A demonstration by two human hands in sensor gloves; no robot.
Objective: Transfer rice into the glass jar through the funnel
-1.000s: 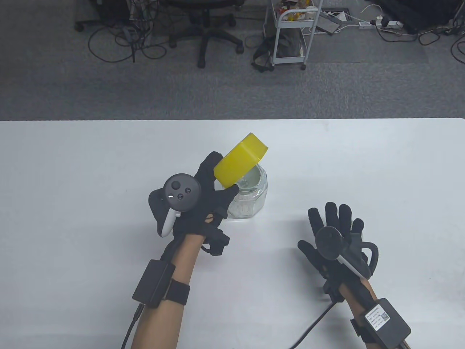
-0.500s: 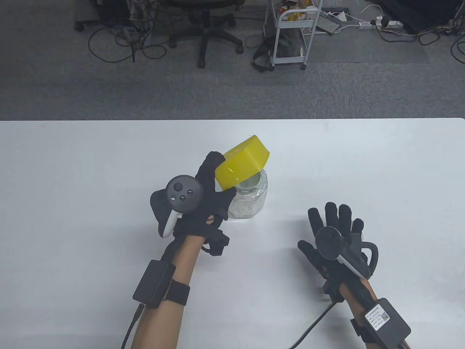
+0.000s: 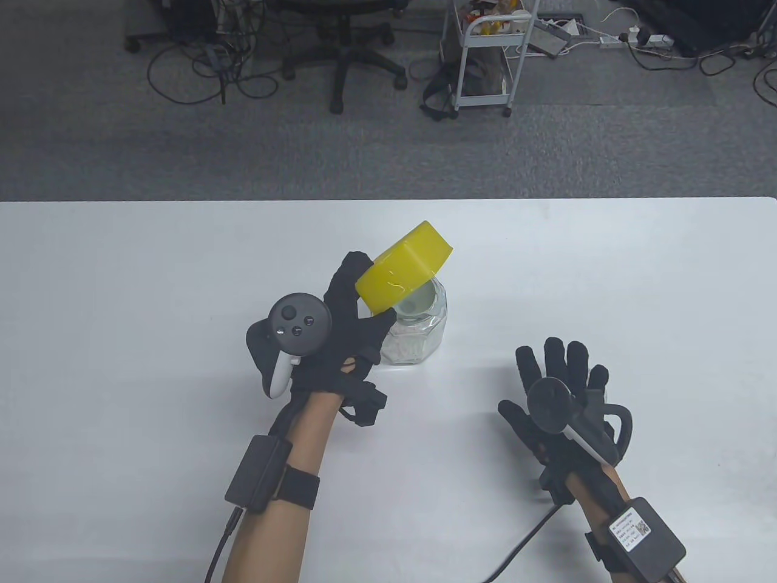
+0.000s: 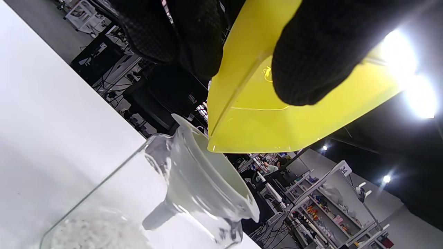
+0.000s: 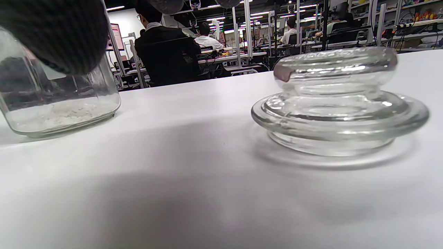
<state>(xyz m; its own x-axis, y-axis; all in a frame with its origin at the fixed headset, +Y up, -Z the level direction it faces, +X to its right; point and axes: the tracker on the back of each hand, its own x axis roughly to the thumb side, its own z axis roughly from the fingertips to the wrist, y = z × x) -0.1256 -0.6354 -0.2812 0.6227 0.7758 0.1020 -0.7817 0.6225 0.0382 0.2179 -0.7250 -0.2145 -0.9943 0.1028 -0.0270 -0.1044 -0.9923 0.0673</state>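
From the table view, my left hand (image 3: 340, 340) grips a yellow plastic container (image 3: 403, 270), tipped steeply with its open mouth turned down and to the right over the white plastic funnel (image 3: 419, 299) that sits in the neck of the faceted clear glass jar (image 3: 419, 331); the jar stands just right of that hand, on the white table (image 3: 121, 291). My right hand (image 3: 561, 388) rests flat on the table with fingers spread, holding nothing, well apart from the jar, so the left hand is the nearer one. In the left wrist view, my thumb and fingers (image 4: 311, 58) pinch the container's wall, and its lower lip hangs just above the funnel's rim, slightly to the near side; rice (image 4: 93, 231) lies in the jar's bottom. I judge the pour depends on keeping that lip inside the funnel's rim. In the right wrist view, a round clear glass lid (image 5: 341, 100) lies on the table to the jar's right.
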